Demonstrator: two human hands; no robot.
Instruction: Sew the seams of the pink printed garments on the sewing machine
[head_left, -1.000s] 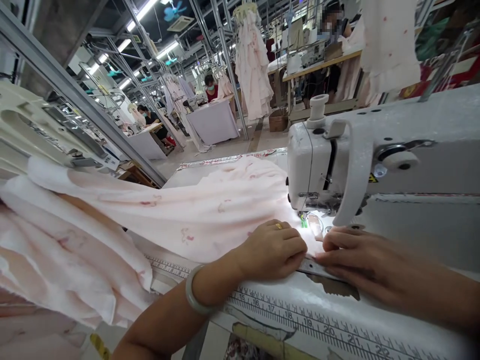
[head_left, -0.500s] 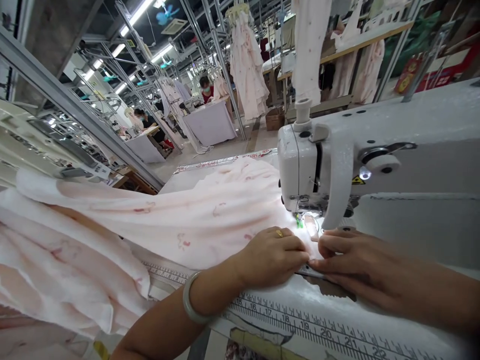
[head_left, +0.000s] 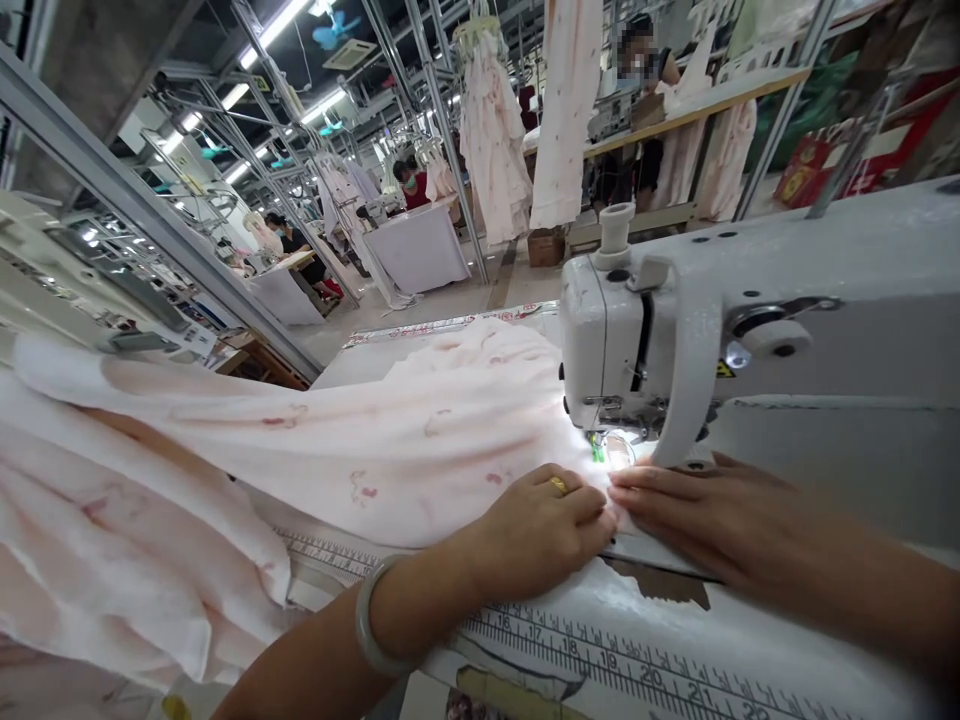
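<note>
A pale pink printed fabric (head_left: 420, 450) spreads across the sewing table and runs up to the needle area of a white sewing machine (head_left: 600, 320). My left hand (head_left: 536, 530), with a ring on one finger and a bangle on the wrist, is closed on the fabric's near edge just in front of the needle. Its fingertips are curled under and partly hidden. Opposite it, my right hand (head_left: 720, 515) lies with fingers stretched out together, their tips by the fabric edge beside the presser foot. The right thumb is hidden. A lamp brightly lights the stitching spot.
A printed ruler strip (head_left: 592, 650) runs along the table's front edge. More fabric (head_left: 112, 540) hangs in folds at the left. Beyond stand a metal post (head_left: 450, 150), hanging garments (head_left: 491, 140) and co-workers at other machines, one a person (head_left: 416, 185) in red.
My right hand's fingers have straightened from a bent pinch and shifted left toward my left hand. The left hand stays at the edge. The view has shifted slightly; a co-worker shows at upper right.
</note>
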